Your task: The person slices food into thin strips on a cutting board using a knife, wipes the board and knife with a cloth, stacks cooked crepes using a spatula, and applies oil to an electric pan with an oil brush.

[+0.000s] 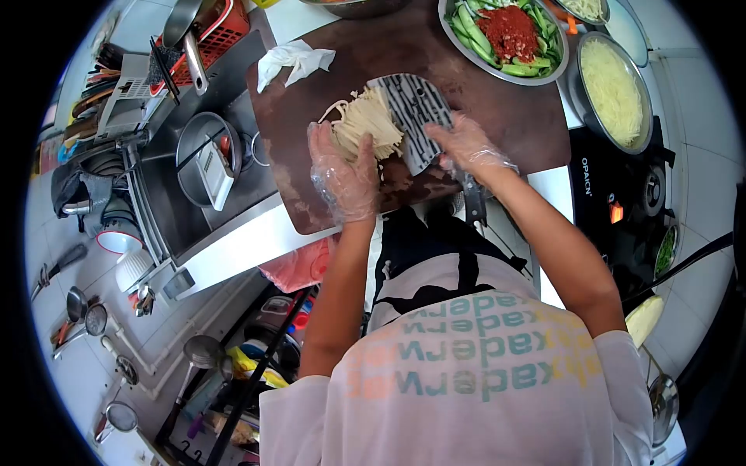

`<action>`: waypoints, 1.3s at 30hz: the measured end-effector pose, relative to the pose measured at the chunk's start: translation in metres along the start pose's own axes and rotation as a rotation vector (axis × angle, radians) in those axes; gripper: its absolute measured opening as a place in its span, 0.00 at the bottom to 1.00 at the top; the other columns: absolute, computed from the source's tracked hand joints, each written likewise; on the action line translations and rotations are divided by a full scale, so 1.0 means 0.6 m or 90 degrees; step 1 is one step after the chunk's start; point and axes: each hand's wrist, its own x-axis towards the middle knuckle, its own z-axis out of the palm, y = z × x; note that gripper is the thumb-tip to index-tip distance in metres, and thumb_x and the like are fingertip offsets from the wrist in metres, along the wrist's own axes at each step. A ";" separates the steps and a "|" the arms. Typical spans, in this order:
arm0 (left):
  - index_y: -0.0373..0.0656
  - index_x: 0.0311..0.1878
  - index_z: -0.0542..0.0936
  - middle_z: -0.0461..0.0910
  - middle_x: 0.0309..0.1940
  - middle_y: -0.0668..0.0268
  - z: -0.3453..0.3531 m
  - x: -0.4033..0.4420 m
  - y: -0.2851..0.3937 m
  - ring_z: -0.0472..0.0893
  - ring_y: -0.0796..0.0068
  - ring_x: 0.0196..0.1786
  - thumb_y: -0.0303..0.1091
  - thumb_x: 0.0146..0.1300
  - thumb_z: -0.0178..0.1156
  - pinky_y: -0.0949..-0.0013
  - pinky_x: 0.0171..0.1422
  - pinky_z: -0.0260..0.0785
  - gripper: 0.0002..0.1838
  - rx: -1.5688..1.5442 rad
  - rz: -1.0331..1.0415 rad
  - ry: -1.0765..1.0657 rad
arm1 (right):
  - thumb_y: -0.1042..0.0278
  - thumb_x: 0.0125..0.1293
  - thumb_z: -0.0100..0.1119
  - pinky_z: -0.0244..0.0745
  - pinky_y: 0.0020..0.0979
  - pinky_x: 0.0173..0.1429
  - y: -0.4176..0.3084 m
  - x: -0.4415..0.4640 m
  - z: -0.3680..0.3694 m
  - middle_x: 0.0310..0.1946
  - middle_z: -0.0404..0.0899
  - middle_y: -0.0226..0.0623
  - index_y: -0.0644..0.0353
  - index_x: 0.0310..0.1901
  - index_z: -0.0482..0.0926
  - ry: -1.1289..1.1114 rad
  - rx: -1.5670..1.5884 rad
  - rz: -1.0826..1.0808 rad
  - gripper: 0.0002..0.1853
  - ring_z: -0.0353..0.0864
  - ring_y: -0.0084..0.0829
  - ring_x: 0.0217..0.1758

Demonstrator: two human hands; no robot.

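A pile of thin pale strips, their kind hard to tell, lies on the brown cutting board. My left hand, in a clear plastic glove, curves around the near end of the pile, thumb on one side and fingers on the other. Against the pile's right side is a cleaver with a black-and-white streaked blade, tilted flat toward the board. My right hand, also gloved, grips it where blade meets handle; the dark handle points back toward my body.
A bowl of cucumber slices topped with red chili powder stands at the board's far right. Beyond it is a bowl of pale shreds. A crumpled white cloth or paper lies far left. The sink is left, a black stove right.
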 end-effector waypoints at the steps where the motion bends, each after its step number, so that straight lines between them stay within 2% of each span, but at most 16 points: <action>1: 0.27 0.56 0.66 0.64 0.58 0.38 0.003 0.004 0.006 0.65 0.43 0.61 0.45 0.55 0.63 0.53 0.65 0.58 0.34 -0.010 -0.009 -0.002 | 0.57 0.60 0.57 0.73 0.32 0.26 -0.007 0.004 0.009 0.21 0.76 0.40 0.68 0.36 0.73 -0.006 -0.035 0.021 0.18 0.76 0.29 0.18; 4: 0.30 0.57 0.66 0.62 0.59 0.39 0.008 0.015 0.020 0.65 0.43 0.62 0.47 0.50 0.67 0.53 0.65 0.58 0.38 -0.040 -0.022 -0.003 | 0.57 0.58 0.58 0.74 0.34 0.28 -0.037 -0.006 0.035 0.22 0.77 0.44 0.71 0.35 0.74 -0.036 -0.122 0.022 0.20 0.78 0.32 0.19; 5: 0.31 0.58 0.66 0.61 0.59 0.39 0.009 0.019 0.023 0.65 0.43 0.62 0.48 0.49 0.68 0.53 0.65 0.58 0.39 -0.049 -0.025 -0.003 | 0.55 0.56 0.59 0.74 0.38 0.33 -0.013 0.013 0.045 0.23 0.77 0.50 0.74 0.34 0.74 -0.071 -0.122 -0.035 0.23 0.79 0.41 0.24; 10: 0.35 0.57 0.68 0.67 0.56 0.44 0.013 0.021 0.034 0.68 0.47 0.60 0.43 0.46 0.70 0.54 0.62 0.60 0.37 -0.021 -0.003 0.041 | 0.54 0.54 0.58 0.70 0.44 0.45 -0.005 0.013 0.075 0.32 0.75 0.63 0.73 0.33 0.75 -0.057 -0.191 -0.127 0.23 0.76 0.55 0.40; 12: 0.36 0.57 0.68 0.67 0.56 0.45 0.014 0.019 0.035 0.67 0.47 0.60 0.43 0.46 0.70 0.54 0.62 0.60 0.37 -0.022 -0.003 0.042 | 0.54 0.54 0.58 0.70 0.44 0.46 -0.002 0.011 0.078 0.33 0.75 0.63 0.73 0.33 0.75 -0.039 -0.213 -0.172 0.22 0.76 0.55 0.41; 16: 0.39 0.57 0.69 0.64 0.58 0.44 0.022 0.017 0.027 0.66 0.44 0.60 0.39 0.44 0.71 0.51 0.62 0.60 0.37 -0.065 0.004 0.047 | 0.58 0.56 0.55 0.70 0.46 0.46 -0.001 0.008 0.087 0.35 0.75 0.63 0.74 0.36 0.73 -0.132 -0.094 -0.116 0.20 0.75 0.57 0.42; 17: 0.39 0.57 0.69 0.65 0.58 0.46 0.024 0.015 0.027 0.67 0.44 0.59 0.38 0.44 0.71 0.52 0.62 0.61 0.35 -0.069 0.003 0.049 | 0.59 0.55 0.54 0.70 0.46 0.47 0.002 0.007 0.086 0.36 0.75 0.62 0.74 0.37 0.73 -0.100 -0.150 -0.170 0.20 0.75 0.57 0.42; 18: 0.36 0.58 0.68 0.67 0.57 0.48 0.023 0.014 0.030 0.67 0.50 0.61 0.35 0.45 0.71 0.54 0.64 0.59 0.36 -0.065 0.006 0.042 | 0.60 0.55 0.53 0.70 0.46 0.47 0.008 0.004 0.085 0.36 0.75 0.62 0.74 0.37 0.73 -0.067 -0.209 -0.221 0.19 0.75 0.58 0.42; 21: 0.36 0.58 0.68 0.67 0.57 0.48 0.016 0.020 0.052 0.67 0.50 0.61 0.33 0.46 0.69 0.54 0.64 0.59 0.34 -0.085 0.030 0.024 | 0.59 0.55 0.53 0.69 0.48 0.47 0.011 -0.017 0.076 0.36 0.74 0.64 0.74 0.36 0.72 -0.024 -0.184 -0.219 0.20 0.74 0.60 0.43; 24: 0.37 0.57 0.69 0.66 0.57 0.48 0.002 0.029 0.091 0.67 0.50 0.61 0.33 0.46 0.69 0.55 0.64 0.58 0.33 -0.110 0.033 0.012 | 0.59 0.55 0.53 0.68 0.48 0.47 -0.025 -0.059 0.047 0.36 0.73 0.65 0.75 0.35 0.71 -0.014 -0.168 -0.157 0.20 0.73 0.60 0.43; 27: 0.38 0.57 0.69 0.67 0.57 0.48 -0.012 0.055 0.126 0.67 0.50 0.60 0.34 0.46 0.69 0.55 0.65 0.57 0.33 -0.107 0.075 0.023 | 0.60 0.55 0.53 0.68 0.48 0.47 -0.054 -0.080 0.025 0.35 0.73 0.66 0.76 0.34 0.70 -0.014 -0.089 -0.172 0.20 0.73 0.61 0.43; 30: 0.39 0.57 0.70 0.67 0.57 0.49 -0.024 0.103 0.142 0.67 0.50 0.60 0.34 0.46 0.69 0.55 0.64 0.58 0.33 -0.091 0.137 0.009 | 0.61 0.55 0.52 0.69 0.47 0.41 -0.078 -0.074 0.020 0.30 0.73 0.65 0.76 0.32 0.69 0.012 -0.062 -0.211 0.19 0.76 0.57 0.38; 33: 0.39 0.57 0.69 0.68 0.56 0.49 -0.022 0.168 0.143 0.68 0.49 0.59 0.34 0.46 0.69 0.54 0.63 0.59 0.33 -0.099 0.216 -0.013 | 0.66 0.58 0.53 0.67 0.32 0.20 -0.117 -0.055 0.019 0.21 0.70 0.41 0.67 0.34 0.64 -0.012 0.052 -0.182 0.13 0.72 0.27 0.18; 36: 0.39 0.56 0.70 0.69 0.55 0.49 -0.011 0.243 0.148 0.68 0.50 0.59 0.36 0.47 0.68 0.55 0.63 0.59 0.31 -0.118 0.224 -0.074 | 0.67 0.58 0.52 0.65 0.29 0.19 -0.174 -0.035 0.015 0.21 0.70 0.38 0.65 0.35 0.63 -0.028 0.225 -0.154 0.11 0.70 0.25 0.16; 37: 0.38 0.54 0.71 0.70 0.53 0.48 -0.002 0.270 0.143 0.69 0.50 0.58 0.38 0.48 0.68 0.55 0.63 0.60 0.30 -0.127 0.253 -0.088 | 0.68 0.58 0.52 0.65 0.29 0.19 -0.184 -0.018 0.021 0.20 0.68 0.35 0.64 0.34 0.63 0.009 0.242 -0.167 0.10 0.69 0.26 0.16; 39: 0.37 0.54 0.72 0.71 0.52 0.49 0.016 0.314 0.130 0.70 0.50 0.57 0.38 0.47 0.68 0.56 0.62 0.61 0.30 -0.120 0.257 -0.108 | 0.68 0.54 0.56 0.68 0.39 0.36 -0.191 0.030 0.034 0.30 0.68 0.48 0.67 0.31 0.67 0.081 0.140 -0.258 0.11 0.71 0.40 0.33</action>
